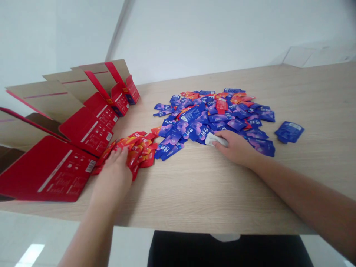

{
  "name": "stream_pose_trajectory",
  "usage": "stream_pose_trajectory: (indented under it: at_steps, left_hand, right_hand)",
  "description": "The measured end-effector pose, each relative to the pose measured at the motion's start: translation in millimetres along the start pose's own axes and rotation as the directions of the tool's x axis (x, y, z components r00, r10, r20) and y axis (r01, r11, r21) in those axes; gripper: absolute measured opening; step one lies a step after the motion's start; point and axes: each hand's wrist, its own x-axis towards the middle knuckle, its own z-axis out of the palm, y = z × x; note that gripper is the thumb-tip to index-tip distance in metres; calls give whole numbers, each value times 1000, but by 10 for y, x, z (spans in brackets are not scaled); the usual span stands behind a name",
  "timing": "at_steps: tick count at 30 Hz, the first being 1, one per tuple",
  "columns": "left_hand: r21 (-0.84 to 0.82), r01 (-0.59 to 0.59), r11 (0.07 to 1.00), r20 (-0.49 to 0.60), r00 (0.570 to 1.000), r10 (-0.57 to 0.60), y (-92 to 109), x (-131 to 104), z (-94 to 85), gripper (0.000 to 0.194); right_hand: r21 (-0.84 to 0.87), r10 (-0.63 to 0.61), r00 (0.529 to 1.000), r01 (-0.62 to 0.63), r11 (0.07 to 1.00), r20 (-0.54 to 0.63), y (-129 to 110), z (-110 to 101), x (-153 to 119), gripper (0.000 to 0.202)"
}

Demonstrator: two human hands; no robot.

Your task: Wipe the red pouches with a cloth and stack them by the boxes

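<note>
- Sachets (139,152) in red, heaped left beside open red cartons (52,168); left hand (116,165) laid loosely over them, any grip unclear;
- right hand (237,147) mostly closed, pinching white object (210,139) at near edge of blue sachet pile (171,137).

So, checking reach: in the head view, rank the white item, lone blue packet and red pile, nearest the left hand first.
1. Red pile: under the left hand.
2. White item: in the right hand.
3. Lone blue packet: far right.

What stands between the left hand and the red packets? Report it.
Nothing visible: the left hand lies on the red packets. The open red boxes stand to the left.
</note>
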Motion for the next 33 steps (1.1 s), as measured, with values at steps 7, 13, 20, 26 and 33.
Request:
stream_pose_trajectory:
  at_steps: [7,13,20,26,33]
  left_hand:
    - [87,-18,996,211,977,0,-236,68,221,83]
    - [154,-129,980,115,987,112,33,135,62,76]
    - [-220,-305,926,186,919,347,892,784,278,58]
    - [-265,-201,943,267,924,272,1323,2079,845,48]
    - [-276,-235,932,393,857,333,1674,2744,1161,74]
  right_hand:
    - [-51,-48,996,52,997,79,-41,-45,-23,31]
    - [-94,-161,968,181,979,191,-46,-67,-57,38]
    - [-123,-297,927,330,936,227,-16,-49,-65,39]
    - [-95,-318,918,348,933,237,-26,-88,-71,38]
    - [-87,-318,913,349,933,256,-43,-107,-44,39]
